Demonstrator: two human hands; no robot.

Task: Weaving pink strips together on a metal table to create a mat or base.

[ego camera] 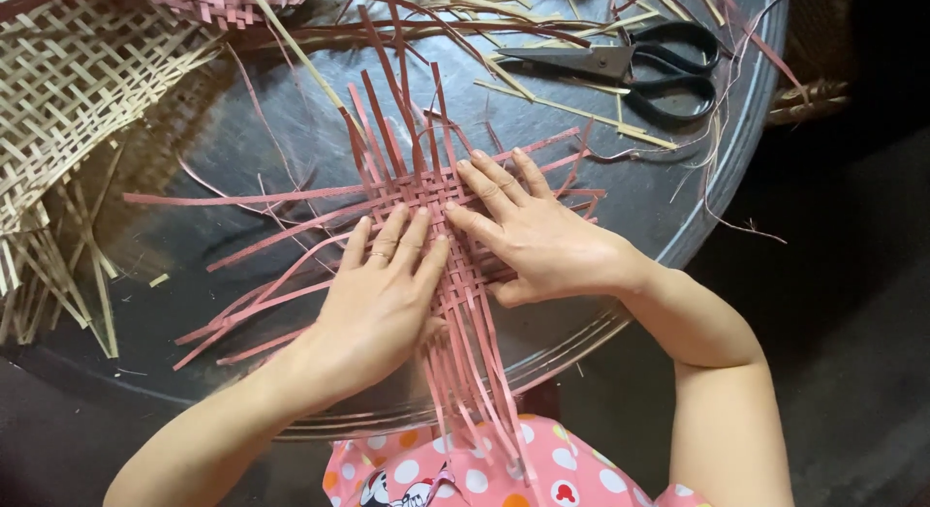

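A small mat of woven pink strips [426, 189] lies on a round dark metal tray [242, 149], with loose strip ends fanning out left, up and toward me. My left hand [378, 304] lies flat on the lower left of the weave, fingers together and pointing up. My right hand [528, 234] presses flat on the weave's right side, fingers spread toward the centre. Neither hand grips anything; both rest palms-down on the strips.
Black-handled scissors [639, 66] lie at the tray's upper right among pale cut strips [572, 110]. A natural-coloured woven mat [77, 81] covers the upper left. Another pink woven piece [228, 1] sits at the top edge. Polka-dot clothing [504, 473] shows at the bottom.
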